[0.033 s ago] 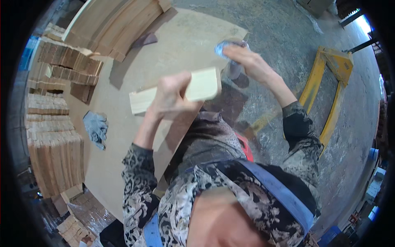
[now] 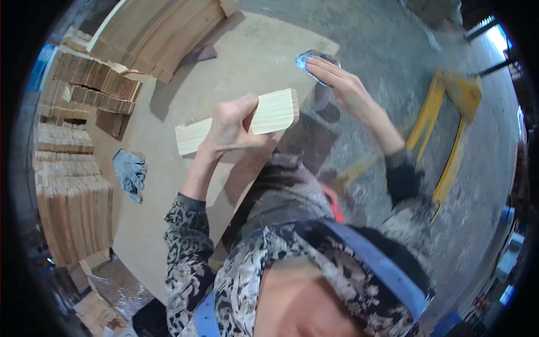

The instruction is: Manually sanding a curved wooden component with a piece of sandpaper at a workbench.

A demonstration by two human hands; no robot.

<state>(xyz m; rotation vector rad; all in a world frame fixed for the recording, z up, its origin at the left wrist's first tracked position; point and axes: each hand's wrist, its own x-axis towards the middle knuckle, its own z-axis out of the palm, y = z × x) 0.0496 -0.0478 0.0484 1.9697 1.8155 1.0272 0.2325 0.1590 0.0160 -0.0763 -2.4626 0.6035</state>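
Note:
A pale wooden block (image 2: pixel 275 112) with one rounded corner is gripped across its middle by my left hand (image 2: pixel 233 123), thumb along the near edge, fingers over the far side. It sits over the tabletop (image 2: pixel 185 224); whether it touches the surface I cannot tell. To the right of the block's rounded end and apart from it, my right hand (image 2: pixel 348 90) has its fingers closed over a thin blue-and-white patterned pad (image 2: pixel 305 59). The pad's exact kind is unclear, and my fingers partly cover it.
A grey glove (image 2: pixel 130 174) lies left on the table, beside stacked wooden pieces (image 2: pixel 76 219). Larger boards (image 2: pixel 163 33) stand at the far left, with a dark cloth (image 2: pixel 201 54) beside them. A yellow pallet jack (image 2: pixel 426 112) stands on the concrete floor to the right.
My right hand and the pad have shifted very slightly right. The block's rounded end has moved a little left, still in my left hand.

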